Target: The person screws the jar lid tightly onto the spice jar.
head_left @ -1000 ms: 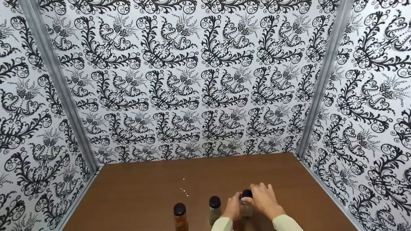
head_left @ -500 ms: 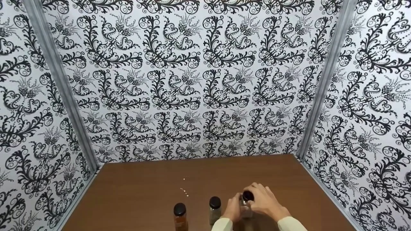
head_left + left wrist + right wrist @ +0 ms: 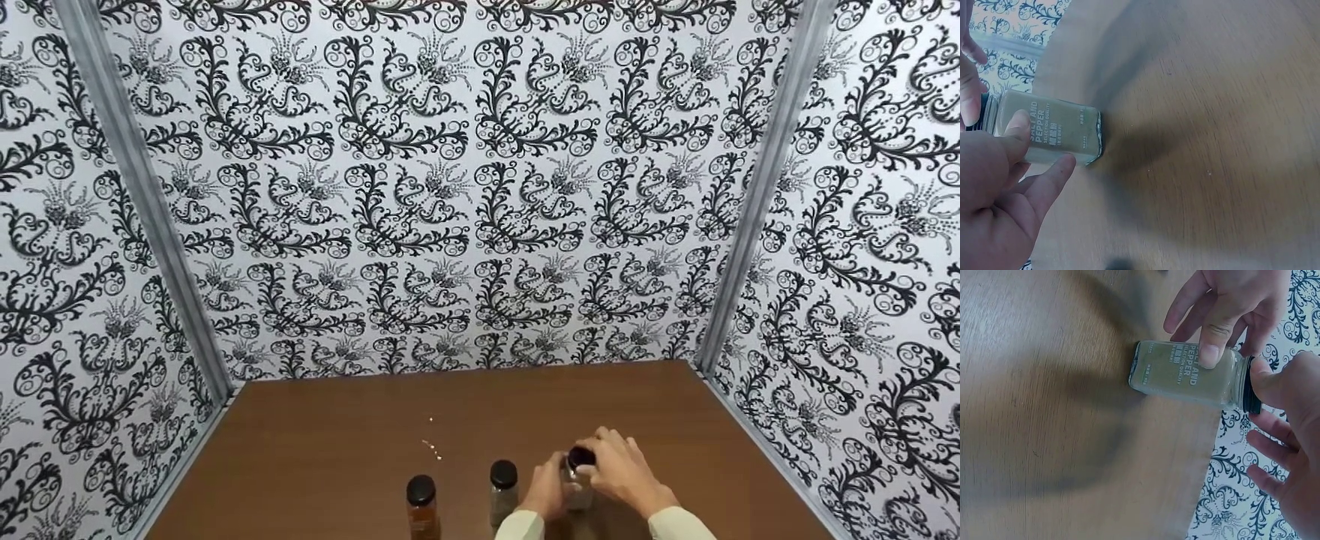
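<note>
A square glass jar of salt and pepper seasoning (image 3: 1171, 374) stands on the table toward the right, its base at the wood. My left hand (image 3: 545, 487) grips the jar's body from the left; in the left wrist view the thumb lies across the label. From the other side, my right hand (image 3: 621, 469) pinches the jar's black cap (image 3: 1250, 391) between thumb and fingers. The cap sits on the jar's neck, and the right hand's remaining fingers spread beside it in the right wrist view.
A second black-capped jar (image 3: 503, 491) stands just left of my left hand. Farther left is a jar with orange-red contents (image 3: 422, 510). Small pale crumbs (image 3: 433, 448) lie on the brown table (image 3: 315, 442). Patterned walls (image 3: 480, 225) enclose the back and sides.
My right hand has turned slightly about the cap and its fingers have shifted round it. The left hand keeps its hold on the jar, and the other jars stay put.
</note>
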Motion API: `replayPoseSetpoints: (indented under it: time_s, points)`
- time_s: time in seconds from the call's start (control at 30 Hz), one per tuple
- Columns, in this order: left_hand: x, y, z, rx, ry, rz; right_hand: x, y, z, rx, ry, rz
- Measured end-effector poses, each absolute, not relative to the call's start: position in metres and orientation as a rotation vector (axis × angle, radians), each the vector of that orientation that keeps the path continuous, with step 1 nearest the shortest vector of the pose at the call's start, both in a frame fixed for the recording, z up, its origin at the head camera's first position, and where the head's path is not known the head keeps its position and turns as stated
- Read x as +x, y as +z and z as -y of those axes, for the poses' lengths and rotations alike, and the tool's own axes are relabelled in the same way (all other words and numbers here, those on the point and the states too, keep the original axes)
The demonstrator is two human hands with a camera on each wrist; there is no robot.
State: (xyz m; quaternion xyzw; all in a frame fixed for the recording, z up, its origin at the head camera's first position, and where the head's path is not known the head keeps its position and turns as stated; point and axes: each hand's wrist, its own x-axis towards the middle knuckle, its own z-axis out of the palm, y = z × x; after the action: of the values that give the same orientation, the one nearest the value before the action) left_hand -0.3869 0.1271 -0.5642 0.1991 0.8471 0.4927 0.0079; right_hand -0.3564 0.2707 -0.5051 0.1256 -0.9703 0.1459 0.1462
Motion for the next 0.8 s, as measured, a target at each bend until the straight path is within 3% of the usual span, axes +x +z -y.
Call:
replayPoseSetpoints:
  time_s: [0.8]
  points:
    - [-0.3882,-0.5692,-0.1264,0.592,1.661,-2.561,-0.3580,-0.5040,-0.2772,0.520,0.450,2.775]
